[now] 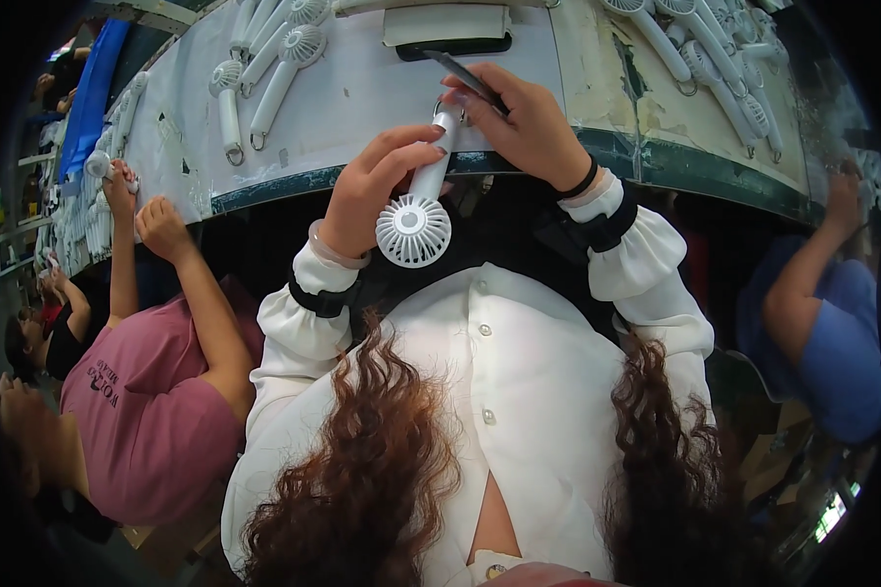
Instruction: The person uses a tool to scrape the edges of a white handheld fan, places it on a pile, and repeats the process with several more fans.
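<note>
My left hand (370, 184) is closed around the handle of a white handheld fan (427, 186). The fan's round slotted head points toward me, and its handle end, with a small metal ring, points away near the bench edge. In my right hand (531, 125) is a slim dark tool (450, 68) with a tapered tip; its exact kind is not clear. The tool tip points away to the left, above the bench. My right fingertips are close to the ringed end of the fan, and whether they touch it is hard to see.
Several white fans (289, 73) lie on the white-covered bench (362, 122) at far left, and another pile (719, 64) at far right. A dark-edged pad (455, 39) sits at the back. One person in pink (157, 391) works at left, another in blue (832, 333) at right.
</note>
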The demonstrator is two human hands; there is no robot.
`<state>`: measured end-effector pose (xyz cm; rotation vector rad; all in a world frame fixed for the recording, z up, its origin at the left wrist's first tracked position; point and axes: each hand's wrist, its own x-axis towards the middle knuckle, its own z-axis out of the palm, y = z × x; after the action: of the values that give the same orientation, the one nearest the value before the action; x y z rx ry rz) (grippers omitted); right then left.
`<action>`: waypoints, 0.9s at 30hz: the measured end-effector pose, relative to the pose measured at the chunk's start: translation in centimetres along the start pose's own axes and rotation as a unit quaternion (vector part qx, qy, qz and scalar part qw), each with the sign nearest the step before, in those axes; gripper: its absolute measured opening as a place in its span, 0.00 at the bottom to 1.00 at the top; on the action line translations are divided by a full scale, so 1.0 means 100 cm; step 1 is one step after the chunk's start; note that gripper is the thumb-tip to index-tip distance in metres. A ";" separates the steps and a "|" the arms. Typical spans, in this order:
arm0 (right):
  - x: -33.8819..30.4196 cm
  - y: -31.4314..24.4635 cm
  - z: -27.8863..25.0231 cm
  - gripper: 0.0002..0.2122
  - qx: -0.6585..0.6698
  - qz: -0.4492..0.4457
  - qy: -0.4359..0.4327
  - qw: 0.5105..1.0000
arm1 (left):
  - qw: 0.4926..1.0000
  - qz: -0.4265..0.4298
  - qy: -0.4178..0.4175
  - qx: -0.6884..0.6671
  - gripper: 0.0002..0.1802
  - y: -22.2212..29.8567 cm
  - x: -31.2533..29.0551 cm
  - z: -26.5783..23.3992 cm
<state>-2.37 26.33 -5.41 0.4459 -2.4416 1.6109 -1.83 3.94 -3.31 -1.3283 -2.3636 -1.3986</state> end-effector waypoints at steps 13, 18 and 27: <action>0.003 -0.015 0.017 0.08 -0.203 -0.023 0.014 0.979 | 0.996 -0.009 -0.040 0.081 0.23 -0.007 -0.024 -0.026; 0.001 -0.008 0.026 0.09 -0.207 -0.033 0.045 0.977 | 0.963 -0.260 0.002 -0.065 0.27 0.020 -0.026 -0.010; -0.006 -0.009 0.017 0.11 -0.158 -0.054 0.080 0.983 | 0.953 -0.299 -0.024 0.047 0.30 0.034 -0.018 -0.008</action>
<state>-1.44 24.55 -5.51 0.3736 -2.4418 1.1406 1.49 2.91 -1.44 -0.6404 -2.9712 -1.3476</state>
